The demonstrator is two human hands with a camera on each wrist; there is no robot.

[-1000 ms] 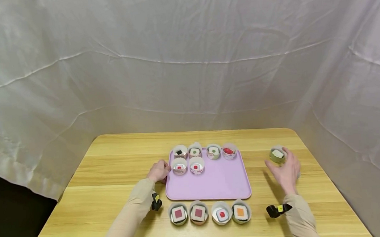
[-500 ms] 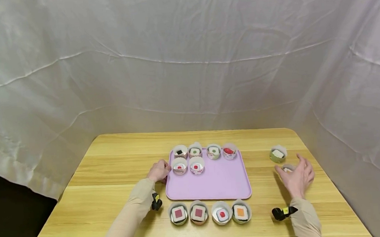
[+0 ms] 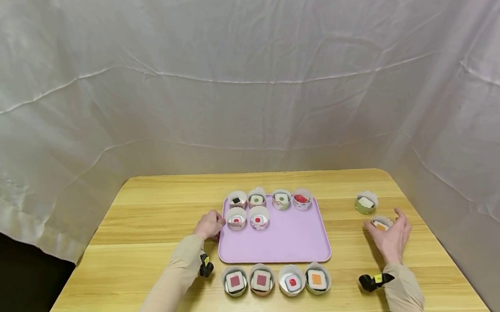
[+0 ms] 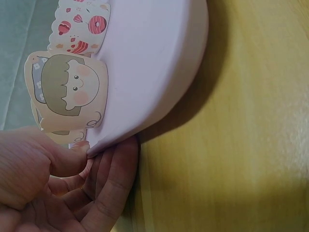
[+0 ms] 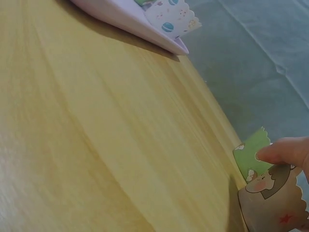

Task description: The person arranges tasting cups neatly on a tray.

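Note:
My left hand point(image 3: 210, 224) pinches the left rim of the purple tray point(image 3: 298, 241); the left wrist view has the thumb point(image 4: 72, 157) on top and curled fingers underneath. On the tray sit several printed paper cups with sushi pieces, such as the cup with a red-centred piece point(image 3: 259, 218). At the table's right, my right hand point(image 3: 391, 239) grips a paper cup point(image 3: 381, 223) holding an orange-centred sushi piece, thumb on its left and fingers round its right. In the right wrist view only the thumb point(image 5: 285, 151) shows, beside that cup's brown printed side point(image 5: 268, 205).
A green paper cup point(image 3: 366, 203) with a sushi piece stands just behind the right hand. In front of the tray is a row of several filled cups, ending in one with an orange-centred piece point(image 3: 316, 279). Grey curtain point(image 3: 247, 103) encloses the wooden table point(image 3: 150, 219).
My right hand has moved from beside the green cup, right and nearer, to the cup with the orange-centred piece, and its fingers have drawn closer round it. The left hand stays on the tray.

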